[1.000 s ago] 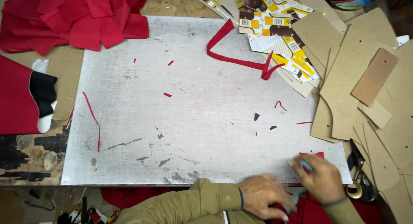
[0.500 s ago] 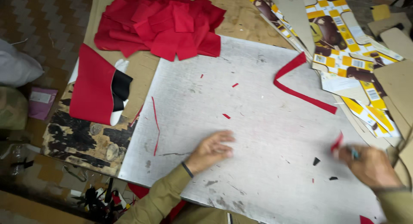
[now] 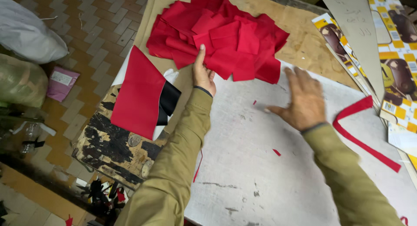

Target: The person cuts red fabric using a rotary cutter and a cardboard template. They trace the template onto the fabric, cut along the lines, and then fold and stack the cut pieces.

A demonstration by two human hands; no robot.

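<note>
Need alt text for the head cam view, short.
A person's left hand touches the edge of a heap of red fabric pieces while the open right hand hovers over a scuffed grey cutting board; a long red fabric strip lies at right.

Worn tabletop (image 3: pixel 108 152) carrying a scuffed white cutting board (image 3: pixel 269 165), a heap of red fabric pieces (image 3: pixel 221 35), a red-and-black folded sheet (image 3: pixel 145 95), printed cardboard sheets (image 3: pixel 391 48) and, on the board, a red strip (image 3: pixel 360 130).
</note>
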